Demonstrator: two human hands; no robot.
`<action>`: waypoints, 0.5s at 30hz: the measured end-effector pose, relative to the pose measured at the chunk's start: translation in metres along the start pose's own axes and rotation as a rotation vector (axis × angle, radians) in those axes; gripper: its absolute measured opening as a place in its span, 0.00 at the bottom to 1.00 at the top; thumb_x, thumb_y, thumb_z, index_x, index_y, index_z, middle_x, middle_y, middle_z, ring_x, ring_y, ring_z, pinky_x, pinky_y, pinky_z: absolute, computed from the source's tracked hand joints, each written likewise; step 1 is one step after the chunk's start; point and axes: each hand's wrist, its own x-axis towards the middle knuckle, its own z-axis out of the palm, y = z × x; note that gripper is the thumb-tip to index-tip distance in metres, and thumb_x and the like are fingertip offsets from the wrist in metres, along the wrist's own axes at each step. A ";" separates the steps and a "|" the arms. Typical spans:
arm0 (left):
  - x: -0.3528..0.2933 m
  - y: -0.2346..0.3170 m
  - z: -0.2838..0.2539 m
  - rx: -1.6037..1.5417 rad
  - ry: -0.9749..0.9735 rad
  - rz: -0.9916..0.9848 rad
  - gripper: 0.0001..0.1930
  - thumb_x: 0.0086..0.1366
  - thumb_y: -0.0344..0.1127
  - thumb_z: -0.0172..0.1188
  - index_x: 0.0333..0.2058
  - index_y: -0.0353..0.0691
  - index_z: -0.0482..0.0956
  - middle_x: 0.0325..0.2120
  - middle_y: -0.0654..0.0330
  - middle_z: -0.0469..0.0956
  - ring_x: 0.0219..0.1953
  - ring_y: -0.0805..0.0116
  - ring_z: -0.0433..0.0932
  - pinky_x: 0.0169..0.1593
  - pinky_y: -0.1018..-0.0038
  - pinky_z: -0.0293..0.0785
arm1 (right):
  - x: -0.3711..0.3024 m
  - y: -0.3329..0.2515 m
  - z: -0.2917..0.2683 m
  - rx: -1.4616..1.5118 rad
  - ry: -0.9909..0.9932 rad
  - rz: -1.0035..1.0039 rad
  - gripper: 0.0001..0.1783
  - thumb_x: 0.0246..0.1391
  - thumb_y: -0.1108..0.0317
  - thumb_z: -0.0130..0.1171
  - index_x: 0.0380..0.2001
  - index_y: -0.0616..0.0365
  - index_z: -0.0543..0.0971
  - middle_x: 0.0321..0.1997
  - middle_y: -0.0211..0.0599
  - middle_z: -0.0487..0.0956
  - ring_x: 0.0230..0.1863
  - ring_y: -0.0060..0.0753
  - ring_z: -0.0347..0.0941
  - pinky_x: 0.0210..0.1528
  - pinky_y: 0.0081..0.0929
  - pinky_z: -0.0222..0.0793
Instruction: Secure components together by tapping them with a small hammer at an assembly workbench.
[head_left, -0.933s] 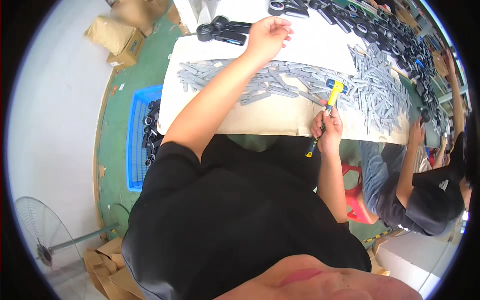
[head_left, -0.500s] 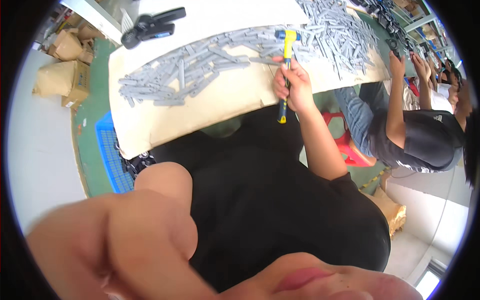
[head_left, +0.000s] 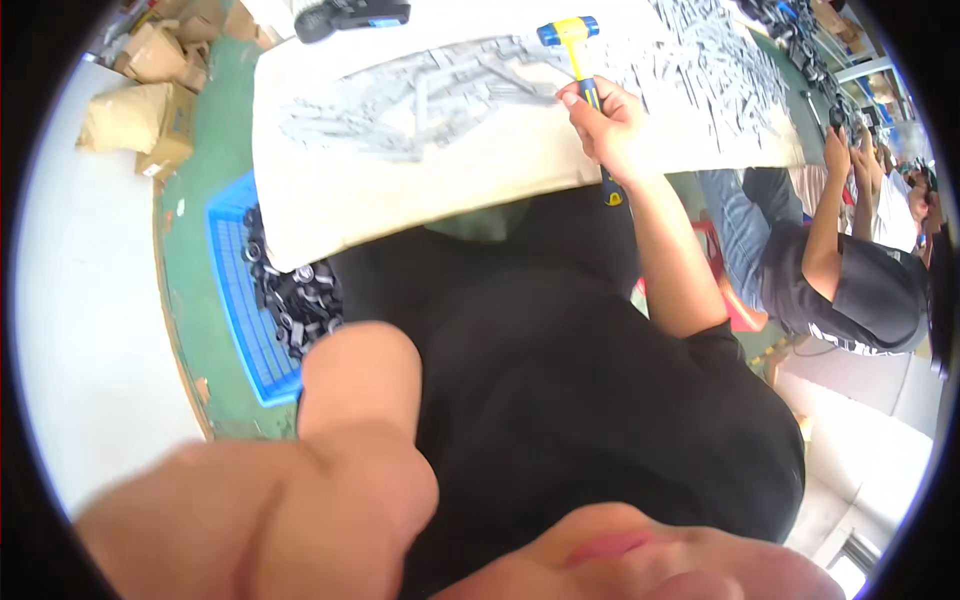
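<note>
My right hand (head_left: 618,128) is wrapped round the handle of a mallet (head_left: 577,45) with a yellow-and-blue head, held upright over the table's near edge. The end of the dark blue and yellow handle pokes out below the fist. Just left of the fingertips lie flat grey strips (head_left: 425,95), spread in a long heap on the table; whether the fingers touch one of them, I cannot make out. My left hand (head_left: 260,515) is raised close to the camera at the lower left, large and blurred, its fingers hidden.
A pale covered table (head_left: 370,200) carries a second, larger pile of grey strips (head_left: 710,70) and a black device (head_left: 350,15). Left of it, a blue crate (head_left: 235,300) holds black parts (head_left: 298,300). Cardboard boxes (head_left: 165,125) stand on the floor. A co-worker (head_left: 850,280) sits at the right.
The view has shifted, so the table sits higher and more of the blue crate shows. My right hand still grips the mallet, now tilted with its head to the left. My left hand stays near the camera.
</note>
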 end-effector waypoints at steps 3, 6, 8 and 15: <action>-0.011 0.016 -0.011 0.042 0.012 0.039 0.07 0.61 0.26 0.65 0.40 0.37 0.84 0.39 0.58 0.80 0.34 0.63 0.81 0.39 0.66 0.78 | 0.046 -0.029 0.034 -0.541 0.148 -0.325 0.18 0.64 0.50 0.67 0.40 0.55 0.85 0.23 0.23 0.76 0.28 0.23 0.73 0.34 0.28 0.69; -0.018 0.026 -0.015 0.102 0.059 0.078 0.07 0.62 0.26 0.64 0.40 0.37 0.84 0.39 0.58 0.80 0.35 0.62 0.80 0.40 0.66 0.78 | 0.092 -0.055 0.069 -0.451 0.027 -0.334 0.15 0.61 0.57 0.66 0.44 0.56 0.85 0.29 0.33 0.81 0.30 0.33 0.77 0.35 0.36 0.72; -0.019 0.024 -0.010 0.158 0.093 0.086 0.07 0.62 0.26 0.64 0.40 0.37 0.84 0.39 0.58 0.80 0.35 0.62 0.80 0.40 0.66 0.78 | 0.139 -0.060 0.098 -0.517 0.004 -0.391 0.16 0.54 0.64 0.68 0.44 0.60 0.85 0.29 0.48 0.85 0.28 0.46 0.83 0.36 0.41 0.79; -0.037 0.064 -0.031 0.321 0.150 0.168 0.07 0.63 0.26 0.62 0.40 0.36 0.83 0.39 0.57 0.80 0.36 0.61 0.79 0.42 0.66 0.76 | 0.253 -0.052 0.148 -0.710 -0.023 -0.274 0.23 0.46 0.64 0.74 0.42 0.68 0.84 0.30 0.51 0.84 0.24 0.46 0.83 0.26 0.41 0.81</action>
